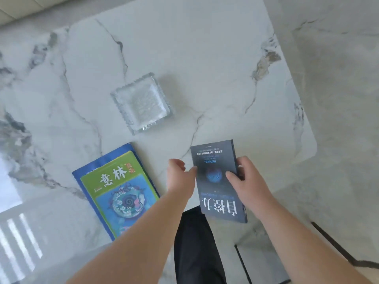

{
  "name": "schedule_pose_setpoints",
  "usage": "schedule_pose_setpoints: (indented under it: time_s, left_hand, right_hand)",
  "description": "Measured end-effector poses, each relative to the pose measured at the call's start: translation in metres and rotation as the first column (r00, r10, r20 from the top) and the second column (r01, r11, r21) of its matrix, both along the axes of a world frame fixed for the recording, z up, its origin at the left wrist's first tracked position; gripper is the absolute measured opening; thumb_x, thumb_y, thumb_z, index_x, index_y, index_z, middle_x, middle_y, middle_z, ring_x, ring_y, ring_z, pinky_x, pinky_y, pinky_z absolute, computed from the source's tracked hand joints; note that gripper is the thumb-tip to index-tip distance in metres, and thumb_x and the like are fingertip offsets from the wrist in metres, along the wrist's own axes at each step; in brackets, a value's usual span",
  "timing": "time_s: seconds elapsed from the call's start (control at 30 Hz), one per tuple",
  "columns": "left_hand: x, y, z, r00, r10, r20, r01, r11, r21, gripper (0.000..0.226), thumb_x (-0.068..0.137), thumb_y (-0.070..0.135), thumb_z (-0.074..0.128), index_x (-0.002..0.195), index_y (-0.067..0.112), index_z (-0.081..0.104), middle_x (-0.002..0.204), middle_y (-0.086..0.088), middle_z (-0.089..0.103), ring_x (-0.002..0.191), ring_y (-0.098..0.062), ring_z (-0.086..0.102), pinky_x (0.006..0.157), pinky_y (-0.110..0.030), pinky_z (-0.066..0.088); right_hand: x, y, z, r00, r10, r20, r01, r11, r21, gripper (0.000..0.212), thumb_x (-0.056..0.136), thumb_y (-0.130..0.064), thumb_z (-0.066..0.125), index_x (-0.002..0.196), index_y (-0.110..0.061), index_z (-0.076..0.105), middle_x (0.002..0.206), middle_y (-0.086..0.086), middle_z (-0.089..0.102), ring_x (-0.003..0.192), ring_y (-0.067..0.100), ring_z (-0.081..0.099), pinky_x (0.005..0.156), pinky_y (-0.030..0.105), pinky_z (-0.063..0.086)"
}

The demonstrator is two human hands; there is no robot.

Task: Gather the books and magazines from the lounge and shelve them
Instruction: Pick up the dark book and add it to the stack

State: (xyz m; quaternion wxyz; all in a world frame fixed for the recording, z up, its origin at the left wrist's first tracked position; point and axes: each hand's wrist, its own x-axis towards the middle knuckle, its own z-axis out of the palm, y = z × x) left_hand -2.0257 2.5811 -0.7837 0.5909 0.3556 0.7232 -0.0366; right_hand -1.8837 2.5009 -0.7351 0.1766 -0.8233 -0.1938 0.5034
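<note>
A dark grey-blue paperback book with a blue emblem on its cover is lifted over the near edge of the marble table. My right hand grips its right edge, thumb across the cover. The thumb of my left hand touches the book's left edge, its fingers curled beside it. To the left, a green magazine with a blue dragon picture lies flat on top of a larger blue magazine, both on the table near its front edge.
A square clear glass ashtray stands on the table just beyond the books. A pale sofa edge shows at the top left. Marble-look floor runs along the table's right side. My dark trouser leg is below the book.
</note>
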Motion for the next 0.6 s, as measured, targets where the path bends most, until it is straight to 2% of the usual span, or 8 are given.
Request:
schedule_pose_setpoints:
  time_s: [0.1,0.23,0.27,0.33,0.43,0.5,0.53,0.6]
  left_hand:
    - [-0.068,0.001,0.048,0.996,-0.078,0.049,0.066,0.976,0.208,0.041,0.081,0.025,0.07,0.113,0.033,0.046,0.121,0.007,0.049,0.113,-0.016,0.056,0.087,-0.029,0.046]
    - [-0.166,0.019,0.087,0.943,-0.316,-0.108,0.331,0.842,0.425,0.078,0.078,0.022,0.071,0.14,0.045,0.03,0.157,0.008,0.018,0.149,-0.018,0.012,0.119,-0.04,0.02]
    - [-0.19,0.028,0.092,0.896,-0.402,-0.186,0.442,0.781,0.44,0.081,0.079,0.025,0.07,0.142,0.048,0.026,0.159,0.008,0.017,0.15,-0.017,0.009,0.119,-0.042,0.015]
    - [-0.224,0.044,0.09,0.791,-0.572,-0.218,0.61,0.705,0.362,0.073,0.081,0.029,0.067,0.141,0.05,0.03,0.148,0.008,0.04,0.14,-0.02,0.033,0.116,-0.042,0.026]
    - [-0.265,0.063,0.071,0.763,-0.646,-0.03,0.642,0.751,0.154,0.041,0.088,0.023,0.062,0.127,0.034,0.055,0.105,0.004,0.061,0.097,-0.022,0.061,0.082,-0.031,0.048]
    - [-0.284,0.065,0.05,0.819,-0.571,0.048,0.566,0.82,0.088,0.024,0.089,0.016,0.061,0.112,0.023,0.063,0.095,-0.003,0.064,0.09,-0.028,0.065,0.077,-0.036,0.056]
    - [-0.292,0.06,0.04,0.893,-0.435,0.116,0.433,0.9,0.044,0.021,0.09,0.012,0.06,0.11,0.019,0.064,0.096,-0.008,0.066,0.089,-0.03,0.067,0.077,-0.039,0.059]
    - [-0.304,0.038,0.023,0.967,0.027,0.252,0.002,0.994,-0.113,0.024,0.093,0.006,0.058,0.116,0.01,0.061,0.1,-0.014,0.067,0.085,-0.028,0.068,0.071,-0.036,0.062]
  right_hand:
    - [-0.07,0.021,0.04,0.988,0.154,0.003,-0.154,0.985,0.074,0.011,0.094,-0.022,0.059,0.1,-0.028,0.051,0.088,-0.013,0.068,0.081,0.005,0.065,0.061,0.016,0.045]
    - [-0.145,0.056,0.05,0.942,0.331,-0.051,-0.327,0.943,0.065,0.02,0.093,-0.019,0.058,0.106,-0.035,0.059,0.09,-0.014,0.073,0.085,0.015,0.067,0.069,0.021,0.047]
    - [-0.162,0.067,0.049,0.906,0.42,-0.054,-0.417,0.907,0.051,0.024,0.093,-0.021,0.057,0.112,-0.036,0.06,0.096,-0.014,0.072,0.091,0.018,0.066,0.073,0.024,0.048]
    - [-0.189,0.092,0.048,0.771,0.635,-0.034,-0.636,0.772,-0.004,0.032,0.094,-0.025,0.055,0.122,-0.04,0.06,0.111,-0.008,0.071,0.103,0.023,0.064,0.083,0.033,0.049]
    - [-0.227,0.124,0.034,0.459,0.889,0.013,-0.885,0.458,-0.08,0.033,0.093,-0.03,0.056,0.124,-0.041,0.06,0.118,-0.003,0.07,0.107,0.026,0.062,0.087,0.036,0.048]
    - [-0.245,0.135,0.019,0.266,0.953,0.147,-0.956,0.281,-0.088,0.025,0.091,-0.031,0.06,0.116,-0.034,0.064,0.114,-0.003,0.069,0.11,0.026,0.059,0.091,0.037,0.04]
    - [-0.251,0.136,0.009,0.206,0.933,0.293,-0.969,0.236,-0.07,0.022,0.087,-0.028,0.065,0.109,-0.029,0.065,0.112,-0.003,0.068,0.111,0.025,0.058,0.095,0.04,0.037]
    - [-0.258,0.132,-0.011,0.241,0.811,0.533,-0.953,0.301,-0.025,0.034,0.073,-0.011,0.073,0.105,-0.02,0.065,0.117,0.001,0.065,0.117,0.028,0.056,0.104,0.046,0.038]
